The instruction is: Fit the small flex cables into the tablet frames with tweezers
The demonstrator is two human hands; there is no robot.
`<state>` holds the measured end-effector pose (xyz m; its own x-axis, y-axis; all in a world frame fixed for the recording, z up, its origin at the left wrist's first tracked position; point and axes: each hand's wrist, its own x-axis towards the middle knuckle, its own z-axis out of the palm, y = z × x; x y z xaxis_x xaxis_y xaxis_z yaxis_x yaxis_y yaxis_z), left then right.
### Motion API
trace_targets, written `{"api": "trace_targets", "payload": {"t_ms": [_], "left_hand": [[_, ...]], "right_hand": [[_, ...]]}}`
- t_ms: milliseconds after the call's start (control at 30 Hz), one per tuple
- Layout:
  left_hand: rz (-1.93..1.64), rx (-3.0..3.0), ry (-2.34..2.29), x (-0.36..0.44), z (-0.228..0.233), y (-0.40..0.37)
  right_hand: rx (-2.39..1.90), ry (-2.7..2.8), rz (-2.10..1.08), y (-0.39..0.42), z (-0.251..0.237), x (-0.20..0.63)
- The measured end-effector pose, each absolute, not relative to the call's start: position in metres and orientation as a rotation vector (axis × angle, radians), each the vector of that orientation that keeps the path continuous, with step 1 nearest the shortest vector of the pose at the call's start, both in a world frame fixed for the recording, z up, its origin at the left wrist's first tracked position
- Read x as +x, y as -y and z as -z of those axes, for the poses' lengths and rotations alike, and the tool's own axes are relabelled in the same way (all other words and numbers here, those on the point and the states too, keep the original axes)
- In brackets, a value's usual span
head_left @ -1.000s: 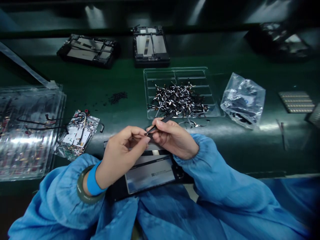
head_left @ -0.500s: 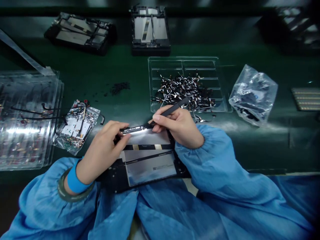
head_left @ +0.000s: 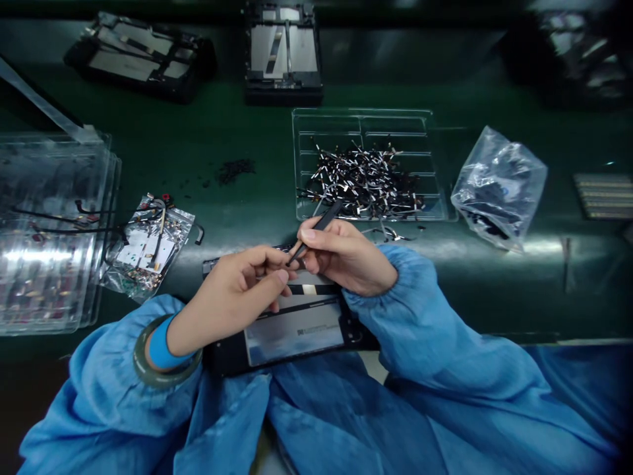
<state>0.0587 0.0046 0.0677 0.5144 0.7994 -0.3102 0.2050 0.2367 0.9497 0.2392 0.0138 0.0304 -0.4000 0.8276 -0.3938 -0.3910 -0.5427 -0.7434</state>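
My right hand (head_left: pixel 349 256) grips a pair of dark tweezers (head_left: pixel 324 221), whose tips point down and left. At those tips, the thumb and fingers of my left hand (head_left: pixel 240 287) are pinched together; whatever is between them is too small to make out. Beneath both hands lies an opened tablet-like device (head_left: pixel 229 353) with a black frame, close against my body. A silver battery (head_left: pixel 297 336) with printed markings fills its near part. My left hand hides much of the device's far-left portion.
Beyond my right hand, a clear plastic tray (head_left: pixel 395 120) bears a heap of small flex cables (head_left: pixel 366 175). Clear stacked trays (head_left: pixel 49 155) and a bag of small parts (head_left: pixel 148 254) lie left. A plastic bag (head_left: pixel 499 185) sits right. Opened devices (head_left: pixel 281 53) stand at the back.
My left hand has left the device's top-left edge and moved right, its fingertips now meeting the tweezers. My right hand has shifted slightly left, tweezers still in it.
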Motion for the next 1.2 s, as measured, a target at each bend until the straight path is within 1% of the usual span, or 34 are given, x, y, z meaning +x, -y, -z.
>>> {"api": "trace_targets", "payload": {"t_ms": [333,433,500,600,767,900,1000,1067,1133,1200], "left_hand": [[-0.552,1.23,-0.989,0.059,-0.063,-0.006],[-0.587,1.221,-1.002,0.052,-0.061,-0.005],[-0.623,1.329,-1.117,0.044,-0.06,-0.005],[-0.696,1.647,-1.426,0.028,-0.058,-0.007],[-0.692,2.033,-1.803,-0.001,-0.05,-0.011],[-0.641,2.031,-1.986,-0.018,-0.047,-0.009],[-0.632,2.004,-2.077,-0.028,-0.046,-0.008],[-0.628,2.042,-2.111,-0.035,-0.045,-0.008],[-0.628,2.117,-2.111,-0.041,-0.044,-0.009],[-0.6,2.199,-2.083,-0.045,-0.042,-0.01]], "right_hand": [[-0.968,0.732,-1.967,-0.013,-0.031,0.238],[-1.015,0.77,-1.868,-0.013,-0.034,0.24],[-1.091,0.819,-1.736,-0.014,-0.034,0.242],[-1.211,0.931,-1.538,-0.015,-0.032,0.242],[-1.352,1.129,-1.339,-0.015,-0.022,0.237],[-1.418,1.332,-1.185,-0.013,-0.016,0.235],[-1.464,1.516,-0.984,-0.008,-0.017,0.233],[-1.491,1.545,-0.874,-0.005,-0.02,0.232],[-1.493,1.426,-0.895,-0.004,-0.022,0.233],[-1.455,1.23,-0.998,-0.005,-0.022,0.236]]}}
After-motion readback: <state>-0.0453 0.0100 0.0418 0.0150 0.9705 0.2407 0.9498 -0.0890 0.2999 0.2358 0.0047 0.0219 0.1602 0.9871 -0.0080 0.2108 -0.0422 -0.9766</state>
